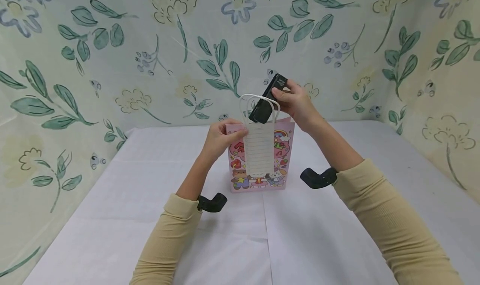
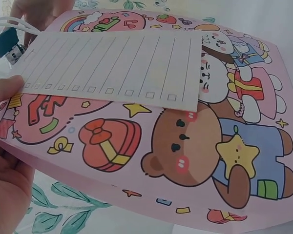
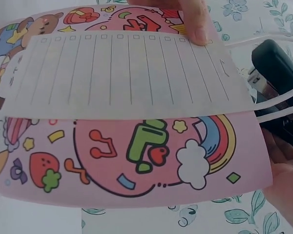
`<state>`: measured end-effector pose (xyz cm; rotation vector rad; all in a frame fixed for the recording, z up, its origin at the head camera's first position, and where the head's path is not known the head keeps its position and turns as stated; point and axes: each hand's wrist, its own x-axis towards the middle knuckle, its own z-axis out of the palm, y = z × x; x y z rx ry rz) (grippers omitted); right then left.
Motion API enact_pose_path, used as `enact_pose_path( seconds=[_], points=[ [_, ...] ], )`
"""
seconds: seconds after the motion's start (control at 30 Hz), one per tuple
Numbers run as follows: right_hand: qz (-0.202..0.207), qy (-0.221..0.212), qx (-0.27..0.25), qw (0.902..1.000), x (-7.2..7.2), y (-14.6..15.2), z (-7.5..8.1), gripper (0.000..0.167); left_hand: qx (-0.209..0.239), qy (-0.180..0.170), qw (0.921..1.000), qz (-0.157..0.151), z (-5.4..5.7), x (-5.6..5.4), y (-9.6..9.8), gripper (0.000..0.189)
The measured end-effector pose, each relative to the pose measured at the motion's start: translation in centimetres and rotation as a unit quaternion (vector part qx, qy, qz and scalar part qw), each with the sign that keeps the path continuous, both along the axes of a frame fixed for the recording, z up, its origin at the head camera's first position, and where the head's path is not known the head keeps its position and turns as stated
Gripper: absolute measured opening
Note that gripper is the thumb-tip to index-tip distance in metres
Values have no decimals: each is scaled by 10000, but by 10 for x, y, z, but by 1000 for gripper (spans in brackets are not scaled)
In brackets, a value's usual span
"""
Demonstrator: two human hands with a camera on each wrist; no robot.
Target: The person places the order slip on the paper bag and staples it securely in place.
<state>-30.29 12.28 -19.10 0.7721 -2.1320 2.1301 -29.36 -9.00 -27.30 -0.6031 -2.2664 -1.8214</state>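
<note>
A pink paper gift bag [image 1: 236,153] with cartoon animals stands upright on the table. A white lined checklist sheet [image 1: 259,151] lies flat against its front, reaching up to the rim. My left hand [image 1: 221,138] pinches the bag's upper left edge, with the thumb on the sheet's edge and the fingers behind the bag wall. In my right hand [image 1: 298,106] is a black stapler [image 1: 261,111], tilted, with its lower end just above the bag's opening beside the white handles [image 1: 258,96]. The right wrist view shows the metal part of the stapler [image 3: 273,61] near the sheet's top edge.
White cloth covers the table [image 1: 131,235]. Behind it and at the sides hangs a floral-patterned curtain [image 1: 240,35]. A black wrist mount [image 1: 318,178] sticks out from the right sleeve, and another black mount [image 1: 213,203] from the left.
</note>
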Motion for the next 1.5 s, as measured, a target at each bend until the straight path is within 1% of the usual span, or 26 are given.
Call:
enact_pose_path(
  seconds=[0.1,0.2,0.3,0.43,0.53,0.73,0.93,1.03,1.17,1.3,1.4,1.5],
  points=[
    [139,268,687,9972,-1,0,2,20,-72,7,10000,49,2,-1,0,23],
    [130,550,1355,9892,0,0,5,30,-93,63,9999,71,3,-1,0,22],
    [136,816,1676,9824,0,1,6,40,-1,93,9999,82,4,-1,2,21],
    [166,1093,1898,9756,2,2,5,43,139,146,9997,159,4,0,4,20],
    [124,1193,2055,9713,4,2,4,45,171,213,9994,231,3,1,5,19],
    [-31,1360,2228,9653,7,-1,3,40,158,227,9990,357,2,1,5,19],
    [-49,1402,2316,9626,10,-3,3,38,211,226,9990,311,1,1,5,19],
    [-89,1391,2350,9619,11,-5,3,37,171,155,9994,247,1,1,4,18],
    [-140,1372,2398,9610,12,-7,2,36,-110,12,9999,133,3,2,-1,22],
    [-121,1398,2457,9591,12,-8,0,36,-591,95,9982,39,10,2,-5,39],
    [-130,1437,2535,9565,12,-8,0,38,-1076,230,9939,26,20,3,-4,48],
    [-102,1421,2565,9560,12,-8,2,41,-1667,288,9855,99,29,4,0,51]
  ],
)
